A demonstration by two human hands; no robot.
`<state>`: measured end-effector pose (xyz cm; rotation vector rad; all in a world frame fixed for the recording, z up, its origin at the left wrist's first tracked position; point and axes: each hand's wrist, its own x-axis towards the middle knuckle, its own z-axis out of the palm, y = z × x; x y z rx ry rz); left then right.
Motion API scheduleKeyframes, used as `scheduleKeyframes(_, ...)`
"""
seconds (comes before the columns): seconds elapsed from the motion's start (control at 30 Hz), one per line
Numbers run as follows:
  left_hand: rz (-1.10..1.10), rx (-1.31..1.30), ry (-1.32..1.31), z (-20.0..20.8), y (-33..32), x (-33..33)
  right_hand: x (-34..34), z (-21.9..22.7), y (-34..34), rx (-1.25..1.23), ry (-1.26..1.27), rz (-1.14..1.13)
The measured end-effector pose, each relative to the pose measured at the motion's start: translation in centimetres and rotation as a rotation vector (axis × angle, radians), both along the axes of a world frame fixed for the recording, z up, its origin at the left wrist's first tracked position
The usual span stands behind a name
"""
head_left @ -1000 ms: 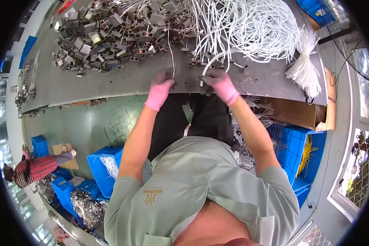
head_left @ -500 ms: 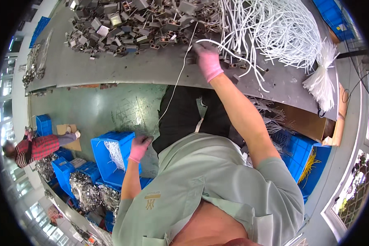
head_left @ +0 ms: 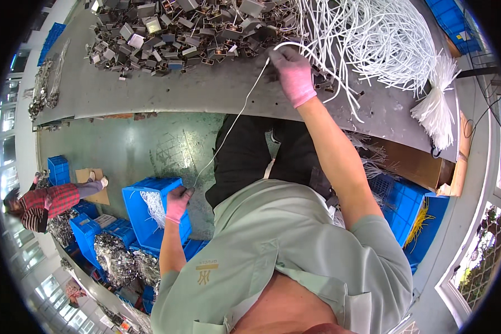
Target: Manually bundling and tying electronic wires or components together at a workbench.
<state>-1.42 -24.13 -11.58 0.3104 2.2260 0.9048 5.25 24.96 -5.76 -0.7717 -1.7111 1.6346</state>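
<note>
My right hand, in a pink and grey glove, is closed over the grey table by the end of a thicker white tube. The tube arcs right toward a heap of similar white tubes. From its end, at my fingertips, a thin white cord slants down past the table edge to my left hand. That hand, gloved alike, pinches the cord beside a blue crate, left of my lap. Left of my right hand lies a large pile of small metal parts.
A tied bundle of white strands hangs at the table's right edge. Blue crates stand at my left, one holding white strands; another blue crate is at my right. Another person in a red plaid apron is at the far left.
My left hand has moved left and slightly toward me, and my right hand a little to the right. The stretch of thin cord between them has lengthened.
</note>
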Motion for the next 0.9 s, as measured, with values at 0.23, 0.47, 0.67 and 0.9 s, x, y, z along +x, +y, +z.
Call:
scheduleKeyframes(0.23,0.058,0.179,-0.096,2.9,8.2,1.4,3.0,3.8,-5.1,-0.225,-0.045,0.522)
scheduleKeyframes(0.47,0.013,0.164,-0.092,4.8,14.2,1.3,4.1,8.4,-1.7,-0.329,0.018,0.447)
scheduleKeyframes(0.67,0.018,0.243,-0.249,5.9,17.3,1.3,5.5,7.0,-2.1,0.348,0.040,0.494)
scheduleKeyframes(0.9,-0.058,0.613,-0.587,7.7,22.5,2.4,5.2,6.6,-6.0,-0.252,-0.239,0.527)
